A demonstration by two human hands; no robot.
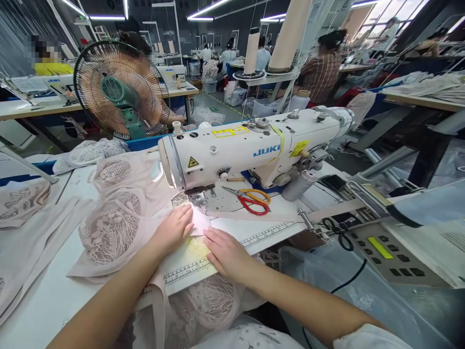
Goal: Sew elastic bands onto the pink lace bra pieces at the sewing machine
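Observation:
My left hand (173,228) lies flat, fingers stretched out, on pale pink lace fabric (112,228) just in front of the needle area of a white JUKI sewing machine (254,145). My right hand (225,252) rests palm down beside it on the fabric's edge and the printed ruler strip (254,238) of the table. Both hands press the cloth near the presser foot (198,198). Neither hand grips anything.
Red and yellow scissors (250,199) lie on the machine bed to the right. A control panel (385,249) sits at far right. More lace pieces (22,198) are piled at left. A green fan (119,92) stands behind. Other people work at benches in the background.

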